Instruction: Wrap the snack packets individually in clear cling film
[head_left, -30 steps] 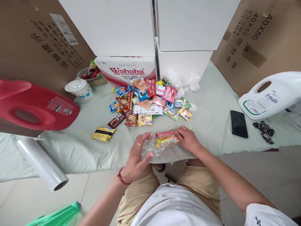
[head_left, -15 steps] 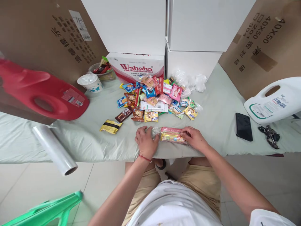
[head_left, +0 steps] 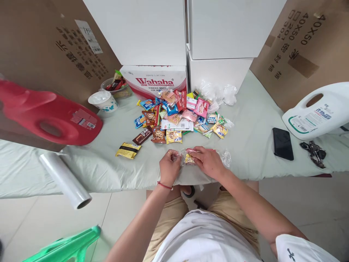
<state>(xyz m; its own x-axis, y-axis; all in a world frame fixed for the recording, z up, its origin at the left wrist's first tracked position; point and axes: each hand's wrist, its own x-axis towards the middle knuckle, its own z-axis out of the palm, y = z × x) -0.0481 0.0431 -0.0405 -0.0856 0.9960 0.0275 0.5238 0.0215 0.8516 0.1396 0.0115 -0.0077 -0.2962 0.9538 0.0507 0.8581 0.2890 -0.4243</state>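
Observation:
In front of me at the table's front edge lies a bundle of snack packets (head_left: 189, 159), pink and yellow, rolled in clear plastic wrap. My left hand (head_left: 169, 167) is closed at the left end, its fingertips pinching the loose plastic wrap (head_left: 181, 157). Across the top of the bundle lies my right hand (head_left: 209, 162), fingers bent over it and holding it down, so most of the bundle is hidden. Crumpled wrap sticks out beyond it on the right. Behind both hands is a pile of snack packets (head_left: 173, 136); a yellow packet (head_left: 128, 150) sits apart to the left.
A plastic wrap roll (head_left: 65, 181) overhangs the front edge at left, near a red jug (head_left: 51, 112) and a paper cup (head_left: 105, 103). On the right are a phone (head_left: 283, 143), keys (head_left: 314, 153) and a white jug (head_left: 319, 111). Boxes (head_left: 154, 82) stand behind.
My right hand has moved left from the bundle's right end onto its middle. My left hand's fingers have gone from spread to pinched on the wrap.

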